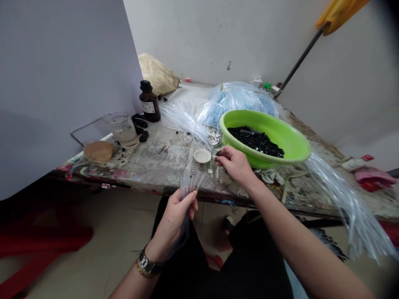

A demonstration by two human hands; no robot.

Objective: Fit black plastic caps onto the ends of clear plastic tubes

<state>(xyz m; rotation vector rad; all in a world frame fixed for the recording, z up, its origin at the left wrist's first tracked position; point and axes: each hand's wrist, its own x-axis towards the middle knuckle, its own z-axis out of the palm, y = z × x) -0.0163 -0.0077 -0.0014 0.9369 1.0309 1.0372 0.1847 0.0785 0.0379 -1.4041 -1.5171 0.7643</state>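
My left hand [178,211] is closed around a bundle of thin clear plastic tubes [190,180], held upright just in front of the table edge. My right hand [234,163] rests on the table beside a green bowl [288,137] that holds several small black pieces [257,141]. Its fingers are pinched together on some of those small black pieces near a little white dish [202,155]. A watch and bracelet sit on my left wrist.
A worn table [149,166] carries a brown bottle [149,101], a clear measuring cup [123,128], a round brown lid [98,150], loose clear tubes [187,120] and a bag of tubes [237,99]. More tubes [349,199] hang off the right edge. A red stool [37,245] stands at the left.
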